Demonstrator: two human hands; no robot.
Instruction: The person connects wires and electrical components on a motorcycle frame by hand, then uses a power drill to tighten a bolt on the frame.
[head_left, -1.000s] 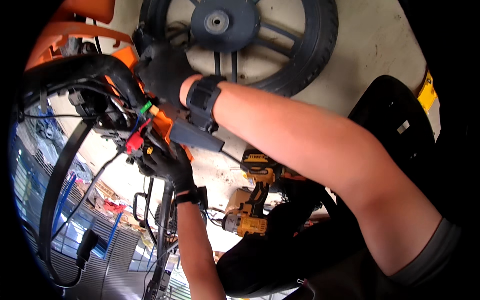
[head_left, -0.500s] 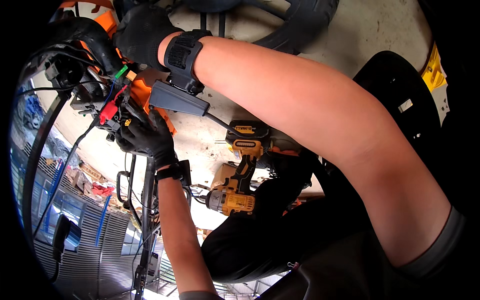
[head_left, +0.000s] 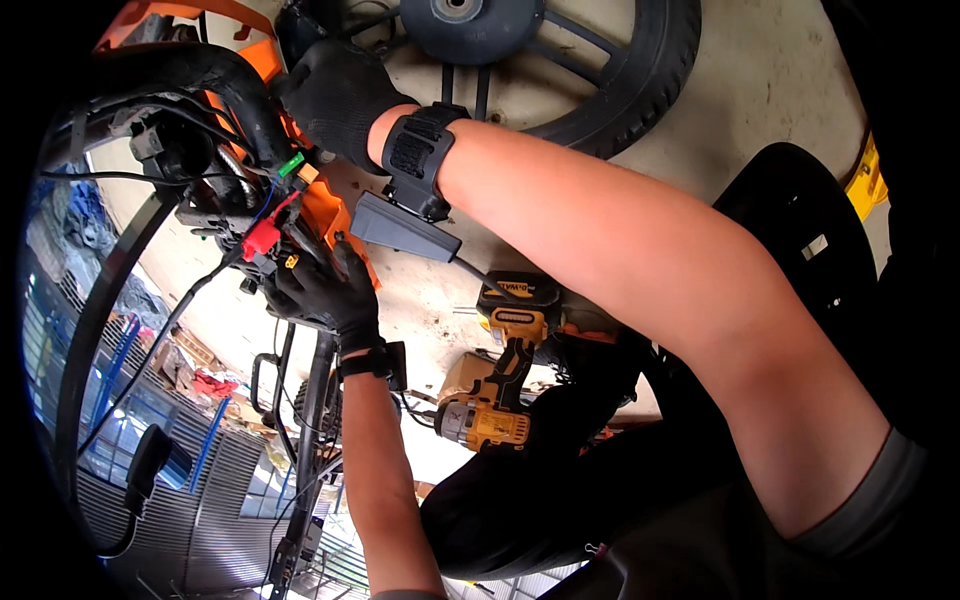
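My left hand (head_left: 325,298), in a black glove, reaches in among the cables of a vehicle frame. Its fingers are bent beside a small yellow connector (head_left: 291,261) and close to an orange panel (head_left: 326,212); what they grip is hidden. A red fuse holder or connector (head_left: 262,238) hangs just above them on its wires. Farther up, my gloved right hand (head_left: 345,100) is curled at the upper part of the orange bodywork, its fingertips out of sight. Between the hands, a green connector (head_left: 291,165) sits beside a thick black tube (head_left: 245,95).
A yellow and black cordless impact driver (head_left: 490,420) stands by my leg, near a cardboard box (head_left: 465,380). A spoked wheel with a black tyre (head_left: 655,90) lies on the pale floor at the top. A grey box (head_left: 405,228) with a cable hangs at my right wrist.
The view has shifted, so the frame, hands and driver all appear farther right and lower, and more of the wheel shows. Both hands stay at about the same spots on the frame.
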